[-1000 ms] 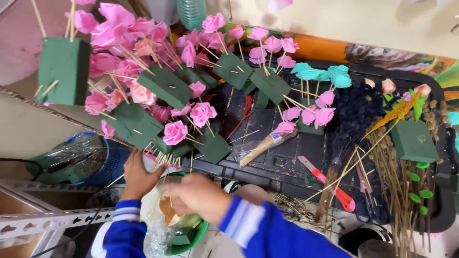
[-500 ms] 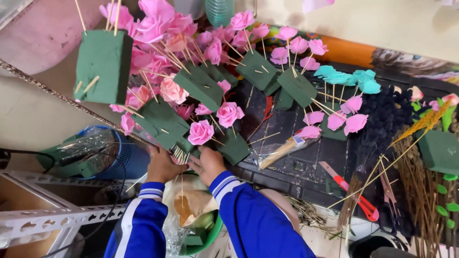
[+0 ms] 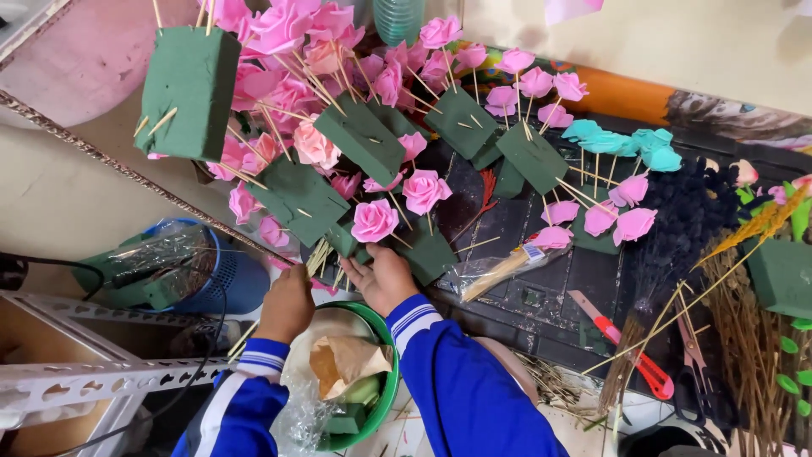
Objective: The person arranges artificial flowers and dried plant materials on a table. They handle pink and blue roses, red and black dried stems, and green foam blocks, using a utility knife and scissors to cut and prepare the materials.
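The pink roses (image 3: 374, 220) look like soft matt foam, smooth-petalled, each on a thin pale wooden stick. The green foam blocks (image 3: 190, 80) are dull and finely grainy, with a dry, porous face. The left hand (image 3: 288, 302) closes round a bundle of bare wooden sticks (image 3: 320, 256), light and unvarnished. The right hand (image 3: 382, 278) lies open against a foam block edge. Both sleeves are smooth blue knitted cloth with white ribbed cuffs. The green bucket (image 3: 391, 372) is glossy plastic, holding crumpled brown paper (image 3: 347, 362) and clear crinkled film. The utility knife (image 3: 622, 343) has a shiny red plastic handle. The dried grass stems (image 3: 744, 338) look rough and brittle
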